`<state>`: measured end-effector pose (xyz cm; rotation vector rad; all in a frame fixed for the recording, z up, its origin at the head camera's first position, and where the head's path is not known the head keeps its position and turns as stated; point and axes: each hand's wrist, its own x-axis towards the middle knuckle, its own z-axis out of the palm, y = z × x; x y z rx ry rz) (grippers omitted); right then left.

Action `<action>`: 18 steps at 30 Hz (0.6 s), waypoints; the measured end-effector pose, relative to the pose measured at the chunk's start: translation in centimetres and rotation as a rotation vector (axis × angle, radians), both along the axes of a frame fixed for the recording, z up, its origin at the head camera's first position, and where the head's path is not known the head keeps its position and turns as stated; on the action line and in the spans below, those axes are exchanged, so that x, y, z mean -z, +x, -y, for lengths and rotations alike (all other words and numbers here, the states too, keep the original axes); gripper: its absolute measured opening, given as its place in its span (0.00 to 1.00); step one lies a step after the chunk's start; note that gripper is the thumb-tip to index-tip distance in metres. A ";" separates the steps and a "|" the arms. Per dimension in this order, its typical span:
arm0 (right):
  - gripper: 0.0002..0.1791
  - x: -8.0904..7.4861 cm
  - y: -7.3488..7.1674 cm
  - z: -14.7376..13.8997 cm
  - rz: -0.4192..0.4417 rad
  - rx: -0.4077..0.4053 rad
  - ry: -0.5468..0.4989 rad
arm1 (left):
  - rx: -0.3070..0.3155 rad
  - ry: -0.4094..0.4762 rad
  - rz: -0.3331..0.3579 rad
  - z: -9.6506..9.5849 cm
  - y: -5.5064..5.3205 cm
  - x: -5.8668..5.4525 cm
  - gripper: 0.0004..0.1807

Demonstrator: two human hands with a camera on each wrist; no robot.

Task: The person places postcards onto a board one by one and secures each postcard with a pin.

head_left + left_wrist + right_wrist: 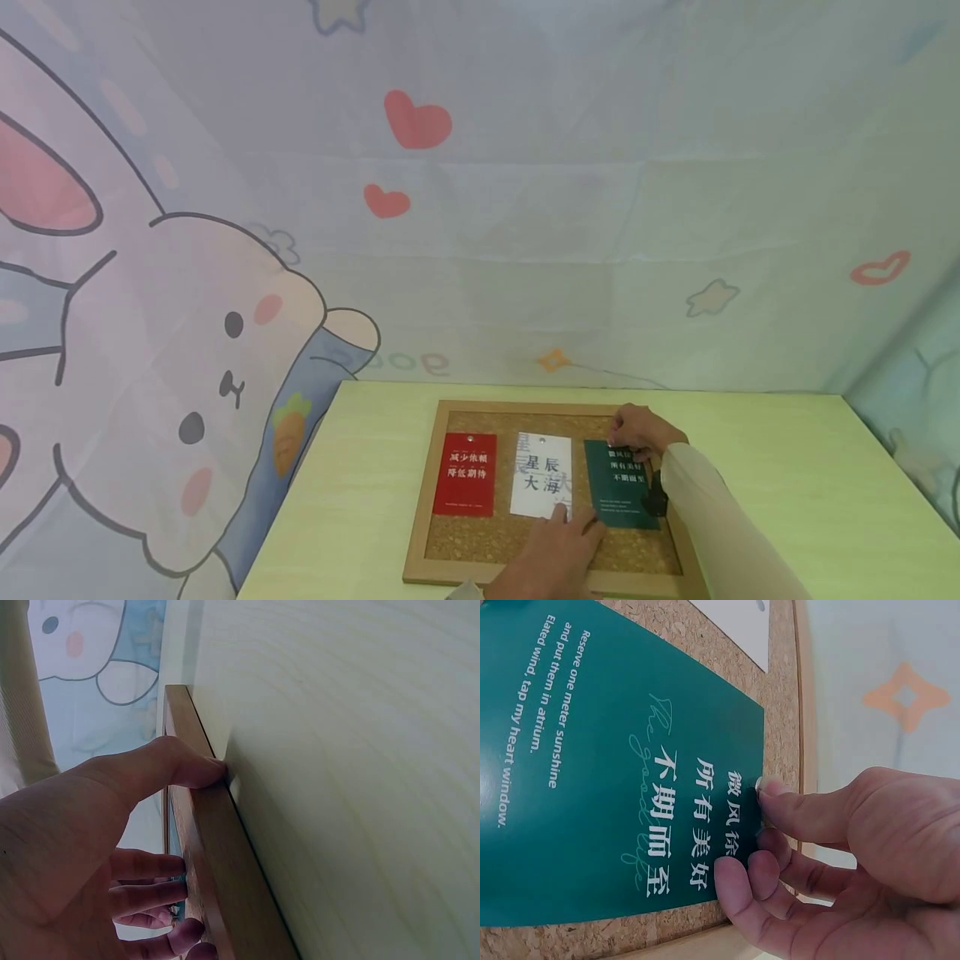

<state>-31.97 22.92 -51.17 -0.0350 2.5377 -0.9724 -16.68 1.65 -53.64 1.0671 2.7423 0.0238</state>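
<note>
A wood-framed corkboard (472,546) lies on the table with three cards: red (465,487), white (534,492) and dark green (622,500). At the top edge of the green card, my right hand (643,433) holds a small shiny thumbtack (758,783) under the thumb tip, its other fingers bent against the card. The tack is mostly hidden. My left hand (551,554) grips the board's near side. Its thumb (199,769) bears on the outer edge of the frame (225,847), while its fingers reach over onto the board near the white and green cards.
The pale wooden table (780,467) extends on both sides of the board. Behind it hangs a cloth backdrop (525,275) printed with a rabbit, hearts and stars. Tacks (470,438) sit at the top of the red and white cards.
</note>
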 end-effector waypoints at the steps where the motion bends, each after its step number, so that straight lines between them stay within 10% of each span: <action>1: 0.04 0.0 0.0 0.1 -0.004 -0.002 0.008 | 0.001 0.001 -0.002 0.0 0.0 0.0 0.45; 18: 0.06 1.2 0.7 -0.3 -0.211 -0.109 0.089 | 0.006 0.016 0.032 0.2 -0.2 0.1 0.47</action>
